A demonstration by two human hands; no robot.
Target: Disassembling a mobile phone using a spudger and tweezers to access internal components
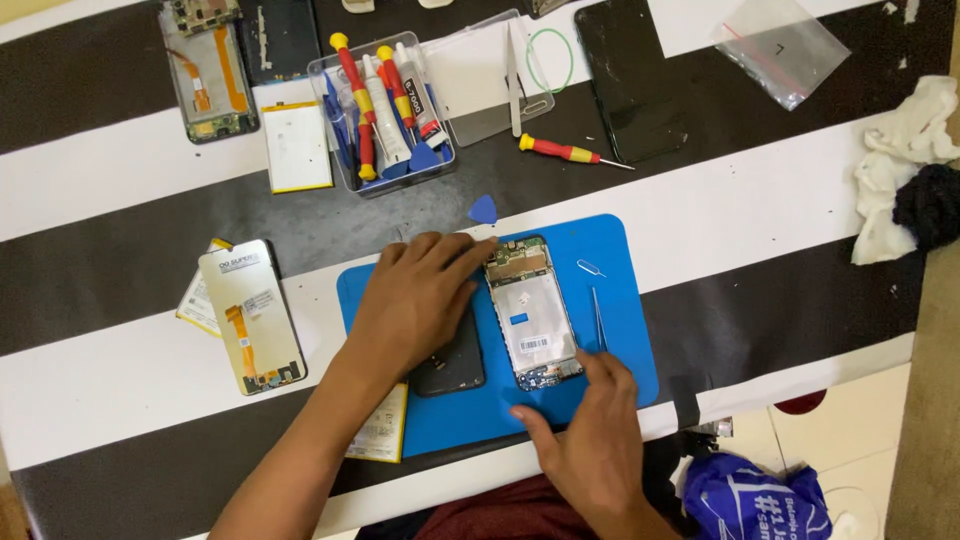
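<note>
Phone frame (530, 315) lies back-open on the blue mat (625, 260), circuit board exposed. Left hand (415, 300) rests flat, empty, touching its top edge; right hand (590, 430) fingers its bottom corner, seemingly gripping nothing. Disassembly appears underway; dark back cover (455, 365) lies alongside, tweezers (599, 318) unused.

The left hand (418, 300) steadied the opened phone (532, 313) on the blue mat (625, 330) while the right hand (590, 440) touched its lower end.

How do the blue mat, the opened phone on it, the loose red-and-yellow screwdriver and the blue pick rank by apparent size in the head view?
1. blue mat
2. opened phone
3. red-and-yellow screwdriver, about as long as the phone but far thinner
4. blue pick
</note>
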